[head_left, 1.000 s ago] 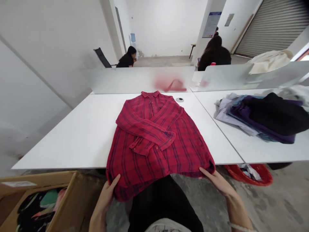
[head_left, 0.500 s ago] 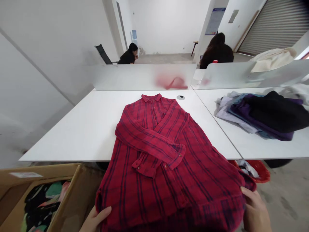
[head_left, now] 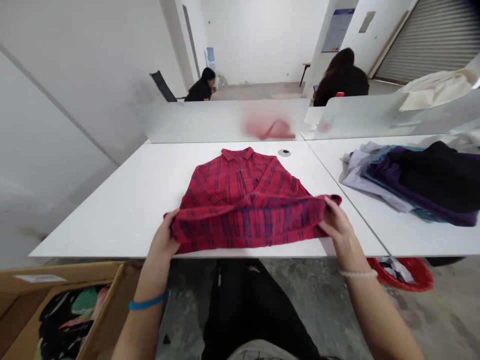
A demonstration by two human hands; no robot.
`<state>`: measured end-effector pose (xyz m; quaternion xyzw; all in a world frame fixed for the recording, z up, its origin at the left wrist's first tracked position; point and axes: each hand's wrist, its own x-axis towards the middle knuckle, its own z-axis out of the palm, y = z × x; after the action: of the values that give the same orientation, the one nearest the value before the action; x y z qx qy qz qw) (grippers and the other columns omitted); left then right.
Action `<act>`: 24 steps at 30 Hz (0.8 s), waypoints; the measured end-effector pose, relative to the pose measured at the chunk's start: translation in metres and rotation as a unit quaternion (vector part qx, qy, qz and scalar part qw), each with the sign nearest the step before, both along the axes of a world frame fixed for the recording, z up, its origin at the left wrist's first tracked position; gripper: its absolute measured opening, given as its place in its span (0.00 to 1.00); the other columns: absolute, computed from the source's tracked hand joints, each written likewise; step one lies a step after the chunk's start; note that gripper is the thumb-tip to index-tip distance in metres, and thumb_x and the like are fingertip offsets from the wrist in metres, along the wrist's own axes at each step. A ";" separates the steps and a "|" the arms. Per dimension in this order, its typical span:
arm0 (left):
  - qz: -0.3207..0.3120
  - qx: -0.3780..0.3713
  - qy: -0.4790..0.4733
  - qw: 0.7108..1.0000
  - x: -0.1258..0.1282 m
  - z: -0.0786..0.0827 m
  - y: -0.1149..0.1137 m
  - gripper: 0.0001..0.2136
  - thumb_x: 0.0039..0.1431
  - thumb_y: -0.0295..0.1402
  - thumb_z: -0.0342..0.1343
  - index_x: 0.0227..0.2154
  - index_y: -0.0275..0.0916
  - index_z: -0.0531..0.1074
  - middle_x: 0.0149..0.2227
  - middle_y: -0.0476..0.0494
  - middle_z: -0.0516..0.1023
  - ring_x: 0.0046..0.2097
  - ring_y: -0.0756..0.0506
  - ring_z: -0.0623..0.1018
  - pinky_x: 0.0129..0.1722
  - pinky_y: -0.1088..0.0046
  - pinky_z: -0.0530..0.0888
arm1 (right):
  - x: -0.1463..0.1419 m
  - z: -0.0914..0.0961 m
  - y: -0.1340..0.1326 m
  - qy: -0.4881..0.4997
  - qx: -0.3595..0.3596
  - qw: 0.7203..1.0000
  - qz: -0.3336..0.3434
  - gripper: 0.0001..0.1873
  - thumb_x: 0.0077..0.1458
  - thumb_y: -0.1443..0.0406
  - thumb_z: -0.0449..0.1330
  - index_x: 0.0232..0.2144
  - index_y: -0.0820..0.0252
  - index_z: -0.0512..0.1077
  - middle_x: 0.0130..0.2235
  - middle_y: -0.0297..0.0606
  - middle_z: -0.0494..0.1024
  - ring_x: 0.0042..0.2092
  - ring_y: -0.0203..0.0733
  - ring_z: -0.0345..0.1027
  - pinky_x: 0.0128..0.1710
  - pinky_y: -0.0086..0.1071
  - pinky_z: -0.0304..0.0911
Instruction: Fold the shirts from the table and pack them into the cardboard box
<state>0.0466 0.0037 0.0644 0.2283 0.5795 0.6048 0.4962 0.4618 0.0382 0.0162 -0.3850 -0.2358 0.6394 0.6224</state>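
The left hand and the right hand are each gripping a corner of the hem of the red plaid shirt, holding that edge raised above the garment's body. The shirt is lying on the white counter, collar toward the far divider, while a pile of dark clothes is sitting well apart on the right

Shirt: red plaid, dark blue stripes.
Table white; pile purple, black, pale lilac; basket red.
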 end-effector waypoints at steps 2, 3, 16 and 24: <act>-0.022 0.029 0.042 0.998 0.001 0.016 0.045 0.13 0.57 0.41 0.53 0.38 0.39 0.74 0.29 0.46 0.80 0.32 0.48 0.80 0.39 0.73 0.77 | -0.011 0.017 0.047 0.013 0.043 0.999 -0.002 0.05 0.46 0.64 0.64 0.27 0.57 0.71 0.25 0.27 0.78 0.26 0.30 0.72 0.28 0.22 0.69; -0.035 0.041 0.068 0.996 0.001 0.021 0.068 0.15 0.58 0.42 0.51 0.40 0.39 0.74 0.33 0.43 0.81 0.36 0.47 0.81 0.42 0.72 0.76 | -0.017 0.024 0.071 0.005 0.065 0.998 -0.007 0.03 0.49 0.64 0.61 0.28 0.56 0.71 0.27 0.28 0.79 0.28 0.31 0.73 0.32 0.23 0.70; -0.259 0.066 0.587 0.764 0.089 -0.059 0.161 0.26 0.63 0.43 0.45 0.59 0.33 0.62 0.65 0.35 0.56 0.68 0.36 0.49 0.65 0.51 0.42 | -0.154 -0.012 0.143 -0.796 0.239 0.530 0.170 0.29 0.65 0.56 0.41 0.65 0.55 0.51 0.67 0.41 0.48 0.68 0.52 0.35 0.64 0.56 0.34; -0.242 -0.004 0.717 0.654 0.062 -0.048 0.162 0.28 0.65 0.39 0.38 0.62 0.25 0.55 0.65 0.25 0.52 0.67 0.31 0.50 0.62 0.44 0.47 | -0.138 -0.002 0.144 -0.836 0.160 0.502 0.151 0.28 0.66 0.59 0.37 0.64 0.63 0.54 0.66 0.49 0.52 0.67 0.59 0.39 0.61 0.62 0.35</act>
<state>0.1085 0.1652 0.0165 0.7213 0.6815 0.1096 0.0568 0.3240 0.1818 0.0143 -0.5932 -0.7991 0.0553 0.0807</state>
